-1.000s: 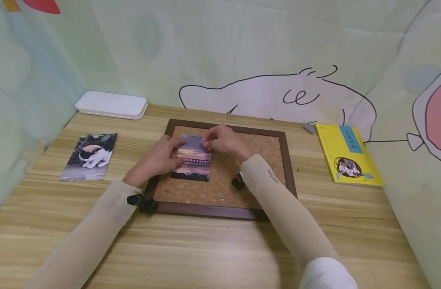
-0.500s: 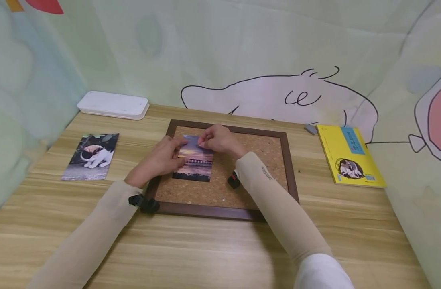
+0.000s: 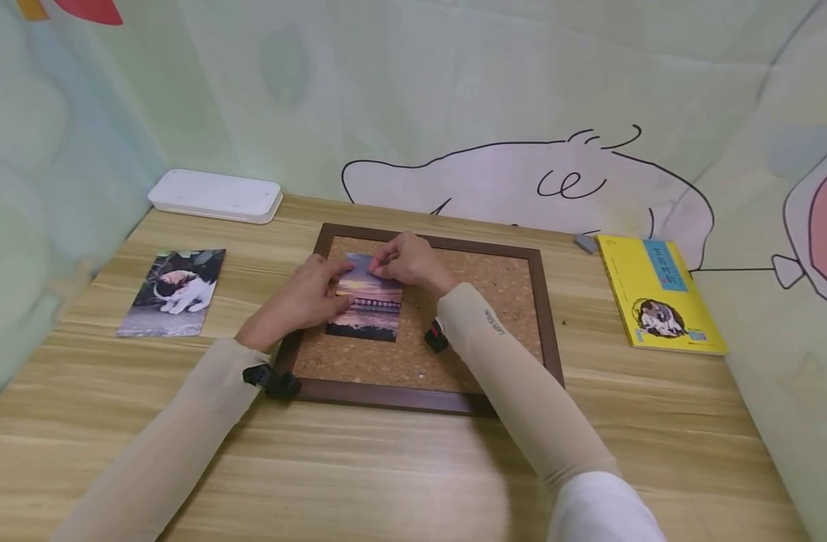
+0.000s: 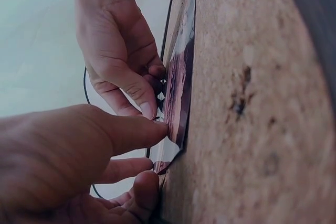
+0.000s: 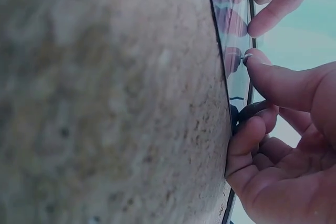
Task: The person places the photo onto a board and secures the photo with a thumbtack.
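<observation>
A sunset photo (image 3: 367, 320) lies on the cork board (image 3: 467, 316), which has a dark brown frame. My left hand (image 3: 308, 296) presses the photo's left edge with outstretched fingers and thumb. Over the photo's upper part, my right hand (image 3: 411, 262) pinches a small metal thumbtack (image 5: 246, 57) between thumb and finger, its point toward the photo. In the right wrist view the tack's tip is at the glossy surface; how deep it sits cannot be told. The left wrist view shows the photo (image 4: 184, 72) edge-on with both hands close together.
A cat photo (image 3: 176, 293) lies left of the board. At the back left is a white case (image 3: 214, 194). To the right lie a yellow book (image 3: 660, 301) and a small grey block (image 3: 585, 244). A tiny pale spot (image 3: 422, 374) shows low on the cork.
My right hand has shifted slightly left over the photo's top, bringing the tack inward from near the right edge. My left hand stays on the photo. The head view has shifted slightly.
</observation>
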Motion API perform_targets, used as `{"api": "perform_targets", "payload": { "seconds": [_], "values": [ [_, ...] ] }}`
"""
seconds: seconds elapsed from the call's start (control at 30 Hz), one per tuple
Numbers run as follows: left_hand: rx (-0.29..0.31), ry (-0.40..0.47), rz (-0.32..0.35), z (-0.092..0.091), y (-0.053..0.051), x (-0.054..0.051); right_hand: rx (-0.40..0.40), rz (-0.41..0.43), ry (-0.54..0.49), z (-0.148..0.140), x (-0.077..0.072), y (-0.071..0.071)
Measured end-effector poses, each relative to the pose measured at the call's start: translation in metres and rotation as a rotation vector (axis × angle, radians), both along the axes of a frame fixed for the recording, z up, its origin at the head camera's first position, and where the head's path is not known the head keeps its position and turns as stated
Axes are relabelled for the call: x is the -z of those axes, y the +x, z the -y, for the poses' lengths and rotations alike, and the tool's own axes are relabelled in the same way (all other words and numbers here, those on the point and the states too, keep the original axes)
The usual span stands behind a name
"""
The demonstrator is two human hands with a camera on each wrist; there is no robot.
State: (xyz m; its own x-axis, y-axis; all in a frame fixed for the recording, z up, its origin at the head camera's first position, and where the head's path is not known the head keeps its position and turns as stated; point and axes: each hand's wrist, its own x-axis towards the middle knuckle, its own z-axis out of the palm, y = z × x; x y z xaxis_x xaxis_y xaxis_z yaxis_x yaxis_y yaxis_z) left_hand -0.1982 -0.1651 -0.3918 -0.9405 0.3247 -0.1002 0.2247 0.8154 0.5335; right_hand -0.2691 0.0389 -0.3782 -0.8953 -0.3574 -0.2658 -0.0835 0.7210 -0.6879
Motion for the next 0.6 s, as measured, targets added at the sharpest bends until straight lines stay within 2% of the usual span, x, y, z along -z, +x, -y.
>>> {"api": "perform_targets", "payload": {
  "seconds": [0.6],
  "values": [
    [-0.009,0.013,0.022,-0.0006,0.0006,-0.0011,0.018,-0.013,-0.005,-0.0017,0.0018,-0.0019]
  ]
}}
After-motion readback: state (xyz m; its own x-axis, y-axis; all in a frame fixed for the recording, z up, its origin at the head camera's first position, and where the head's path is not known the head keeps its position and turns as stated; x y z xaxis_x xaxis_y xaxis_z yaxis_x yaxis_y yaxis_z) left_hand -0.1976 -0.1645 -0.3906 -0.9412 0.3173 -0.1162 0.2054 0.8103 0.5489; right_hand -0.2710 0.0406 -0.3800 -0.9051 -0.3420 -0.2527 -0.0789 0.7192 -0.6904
